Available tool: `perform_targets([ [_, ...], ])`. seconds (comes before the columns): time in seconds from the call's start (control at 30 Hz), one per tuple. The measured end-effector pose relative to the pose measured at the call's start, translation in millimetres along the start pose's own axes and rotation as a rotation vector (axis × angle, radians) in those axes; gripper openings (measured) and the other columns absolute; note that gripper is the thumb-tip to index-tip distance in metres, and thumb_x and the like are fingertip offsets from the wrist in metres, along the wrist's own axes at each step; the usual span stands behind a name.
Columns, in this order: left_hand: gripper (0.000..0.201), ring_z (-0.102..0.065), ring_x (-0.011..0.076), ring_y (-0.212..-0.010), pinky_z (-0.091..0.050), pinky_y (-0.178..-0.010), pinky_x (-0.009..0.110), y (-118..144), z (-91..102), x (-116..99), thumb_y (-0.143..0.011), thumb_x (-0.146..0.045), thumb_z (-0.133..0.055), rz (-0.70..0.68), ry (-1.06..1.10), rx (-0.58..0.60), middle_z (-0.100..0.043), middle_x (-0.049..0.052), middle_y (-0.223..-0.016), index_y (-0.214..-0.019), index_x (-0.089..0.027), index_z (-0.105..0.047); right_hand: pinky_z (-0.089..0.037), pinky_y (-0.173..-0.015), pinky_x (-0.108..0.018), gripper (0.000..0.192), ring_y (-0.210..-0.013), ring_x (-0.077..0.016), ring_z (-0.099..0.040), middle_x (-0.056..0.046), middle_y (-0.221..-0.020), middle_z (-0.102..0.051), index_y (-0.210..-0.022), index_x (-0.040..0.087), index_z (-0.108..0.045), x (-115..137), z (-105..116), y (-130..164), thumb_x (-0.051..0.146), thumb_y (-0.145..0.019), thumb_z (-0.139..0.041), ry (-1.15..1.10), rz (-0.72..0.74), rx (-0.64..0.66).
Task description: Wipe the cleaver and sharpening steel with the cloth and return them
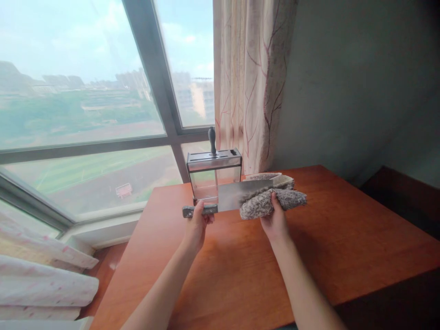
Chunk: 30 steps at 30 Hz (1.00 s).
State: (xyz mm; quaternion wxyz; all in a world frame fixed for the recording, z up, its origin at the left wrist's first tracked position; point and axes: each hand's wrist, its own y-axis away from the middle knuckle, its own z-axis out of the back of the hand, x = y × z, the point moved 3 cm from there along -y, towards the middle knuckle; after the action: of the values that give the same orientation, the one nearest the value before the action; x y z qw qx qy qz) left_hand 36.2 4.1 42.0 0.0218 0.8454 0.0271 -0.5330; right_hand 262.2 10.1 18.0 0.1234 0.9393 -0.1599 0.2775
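My left hand (pixel 200 219) is closed around the dark riveted handle of a cleaver (pixel 229 196), held up over the table with its broad blade pointing right. In my right hand (pixel 275 219) is a fluffy grey cloth (pixel 257 204), folded over and pressed against the blade, my thumb on top. The cloth covers part of the blade's right half. Just behind the cleaver stands a knife block (pixel 215 158) with clear sides and a slotted metal top; one dark-handled tool stands upright in it.
More grey cloth (pixel 288 180) shows behind the blade's right end; whether it is a separate piece I cannot tell. A reddish-brown wooden table (pixel 343 220) lies beneath. Large windows (pixel 82 91) rise at the left, with a patterned curtain (pixel 254 82) beside the wall.
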Motion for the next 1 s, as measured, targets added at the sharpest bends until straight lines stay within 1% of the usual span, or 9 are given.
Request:
perform_targets([
  [0.13,0.034,-0.044,0.0091,-0.047,-0.033,-0.050,0.023,-5,7.1,-7,-0.080,-0.045,-0.058,-0.064,0.020,-0.025,-0.053,-0.001,-0.051,-0.068,-0.013,-0.064,-0.051,-0.093,-0.037,0.055,-0.105,-0.0198,-0.063,0.000,-0.109,-0.070,-0.114,0.025,-0.062,3,-1,2,0.030,-0.063,-0.081,0.241,0.177,-0.020],
  [0.23,0.032,-0.042,0.0086,-0.047,-0.032,-0.049,0.023,-6,8.5,-9,-0.078,-0.044,-0.060,-0.084,0.014,-0.033,-0.052,-0.002,-0.052,-0.066,-0.014,-0.063,-0.048,-0.095,-0.038,0.043,-0.100,-0.0227,-0.065,-0.004,-0.100,-0.073,-0.100,0.017,-0.069,11,-4,5,0.028,-0.061,-0.082,0.544,0.333,0.028],
  [0.3,0.032,-0.040,0.0082,-0.047,-0.030,-0.048,0.022,-6,8.5,-9,-0.076,-0.044,-0.061,-0.084,-0.001,-0.044,-0.050,-0.002,-0.053,-0.067,-0.014,-0.064,-0.048,-0.093,-0.036,0.035,-0.094,-0.0232,-0.066,-0.004,-0.094,-0.074,-0.091,0.016,-0.071,15,-6,7,0.023,-0.059,-0.082,0.700,0.356,0.085],
  [0.4,0.031,-0.038,0.0076,-0.047,-0.028,-0.047,0.023,-7,9.1,-9,-0.076,-0.043,-0.062,-0.080,-0.017,-0.059,-0.051,-0.002,-0.055,-0.067,-0.013,-0.065,-0.050,-0.086,-0.032,0.034,-0.088,-0.0227,-0.067,-0.003,-0.086,-0.075,-0.086,0.018,-0.073,16,-7,8,0.014,-0.053,-0.082,0.712,0.324,0.105],
  [0.53,0.032,-0.035,0.0074,-0.046,-0.026,-0.047,0.023,-8,9.7,-10,-0.076,-0.042,-0.061,-0.065,-0.020,-0.024,-0.048,-0.002,-0.053,-0.066,-0.013,-0.065,-0.052,-0.081,-0.031,0.037,-0.084,-0.0226,-0.067,-0.003,-0.083,-0.075,-0.084,0.016,-0.072,15,-3,4,0.011,-0.049,-0.082,0.530,0.309,0.025],
  [0.63,0.031,-0.028,0.0073,-0.042,-0.024,-0.045,0.023,-8,8.3,-14,-0.078,-0.041,-0.060,-0.026,-0.012,0.068,-0.035,-0.006,-0.043,-0.065,-0.013,-0.065,-0.053,-0.081,-0.032,0.038,-0.084,-0.0210,-0.068,-0.003,-0.086,-0.075,-0.091,0.015,-0.071,14,3,-1,0.018,-0.055,-0.082,0.410,0.251,-0.022],
  [0.7,0.031,-0.026,0.0075,-0.041,-0.024,-0.044,0.023,-9,9.1,-18,-0.079,-0.040,-0.060,-0.001,-0.007,0.114,-0.029,-0.007,-0.041,-0.062,-0.014,-0.063,-0.053,-0.082,-0.033,0.039,-0.083,-0.0202,-0.068,-0.002,-0.088,-0.075,-0.097,0.016,-0.069,14,5,-3,0.023,-0.060,-0.081,0.352,0.176,0.018],
  [0.9,0.031,-0.025,0.0058,-0.039,-0.022,-0.040,0.021,-18,25.4,-23,-0.080,-0.039,-0.058,0.080,0.024,0.065,-0.038,-0.006,-0.042,-0.064,-0.013,-0.062,-0.055,-0.085,-0.040,0.046,-0.088,-0.0248,-0.070,-0.004,-0.095,-0.074,-0.105,0.018,-0.066,5,10,2,0.031,-0.064,-0.079,0.224,-0.283,0.234],
  [1.0,0.032,-0.024,0.0051,-0.038,-0.021,-0.040,0.020,-20,27.1,-20,-0.080,-0.040,-0.059,0.099,0.065,0.053,-0.035,-0.007,-0.040,-0.064,-0.013,-0.061,-0.054,-0.087,-0.043,0.043,-0.094,-0.0270,-0.069,-0.004,-0.094,-0.075,-0.103,0.020,-0.066,1,8,6,0.034,-0.064,-0.078,0.154,-0.366,0.271],
])
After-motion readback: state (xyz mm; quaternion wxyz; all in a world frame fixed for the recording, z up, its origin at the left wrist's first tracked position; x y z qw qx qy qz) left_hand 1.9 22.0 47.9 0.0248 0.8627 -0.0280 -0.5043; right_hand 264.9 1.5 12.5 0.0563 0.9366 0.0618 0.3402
